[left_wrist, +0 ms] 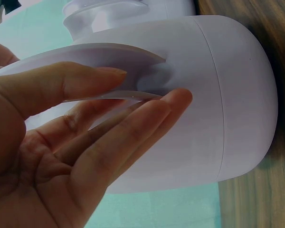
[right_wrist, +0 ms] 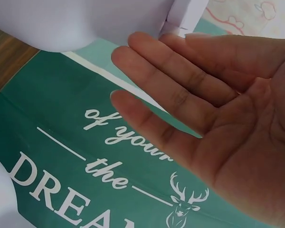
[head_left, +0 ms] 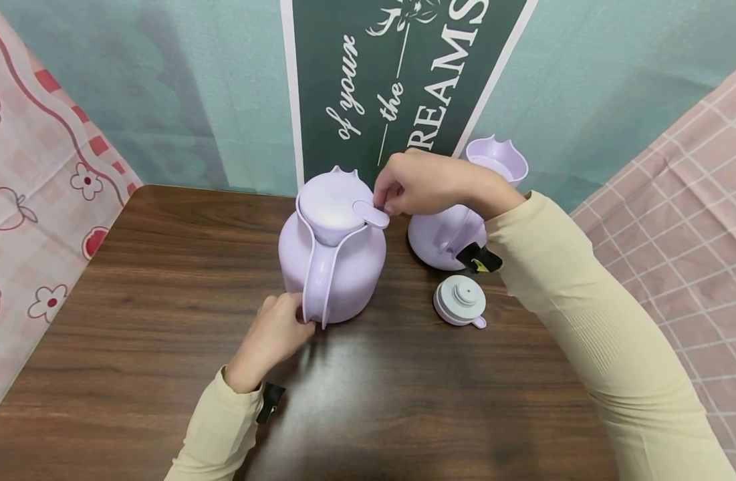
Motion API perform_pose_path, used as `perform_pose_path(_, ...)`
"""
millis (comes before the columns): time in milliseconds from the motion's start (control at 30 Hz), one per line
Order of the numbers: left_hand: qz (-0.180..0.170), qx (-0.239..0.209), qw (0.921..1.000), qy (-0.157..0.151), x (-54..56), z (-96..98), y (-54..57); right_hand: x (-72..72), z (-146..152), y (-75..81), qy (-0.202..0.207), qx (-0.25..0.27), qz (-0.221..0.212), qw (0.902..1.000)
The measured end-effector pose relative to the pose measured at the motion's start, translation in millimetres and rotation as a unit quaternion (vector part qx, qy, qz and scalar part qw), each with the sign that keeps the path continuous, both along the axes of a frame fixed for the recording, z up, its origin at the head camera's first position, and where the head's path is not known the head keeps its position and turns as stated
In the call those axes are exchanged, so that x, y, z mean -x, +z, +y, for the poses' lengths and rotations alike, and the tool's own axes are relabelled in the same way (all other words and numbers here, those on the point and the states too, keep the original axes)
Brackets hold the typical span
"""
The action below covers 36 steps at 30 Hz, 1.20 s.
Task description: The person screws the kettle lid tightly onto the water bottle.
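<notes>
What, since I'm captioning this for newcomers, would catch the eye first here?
Probably the large lilac jug mid-table, with the left hand holding its handle and the right hand at its lid tab. Behind it, white lettering stands out on a dark green banner. To the picture's right, a second lilac jug is partly hidden by the right arm.
</notes>
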<state>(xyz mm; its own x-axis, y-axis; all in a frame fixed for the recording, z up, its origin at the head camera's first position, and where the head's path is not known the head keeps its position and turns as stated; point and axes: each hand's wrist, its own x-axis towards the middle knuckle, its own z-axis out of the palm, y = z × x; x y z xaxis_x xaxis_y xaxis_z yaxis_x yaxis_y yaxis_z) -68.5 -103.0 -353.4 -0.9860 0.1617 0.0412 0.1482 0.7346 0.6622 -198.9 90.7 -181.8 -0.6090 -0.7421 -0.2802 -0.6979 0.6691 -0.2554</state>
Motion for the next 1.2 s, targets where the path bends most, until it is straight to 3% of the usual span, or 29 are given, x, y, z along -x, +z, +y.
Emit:
perform_pose_path(300,0.001,0.0,1.0,-0.001,-0.1,-0.5,-0.1,4.8,-3.3,-5.2,-0.041,0.011,-0.007,0.9991)
perform_pose_path(667,0.001,0.001,1.0,-0.003,0.0,-1.1,-0.8,10.0,-7.2,-7.0,-0.006,0.012,0.015,0.9998)
perform_pose_path(1200,0.008,-0.002,1.0,-0.001,-1.8,-1.5,-3.0,5.6,-7.9,-10.5,-0.025,0.012,0.013,0.9995)
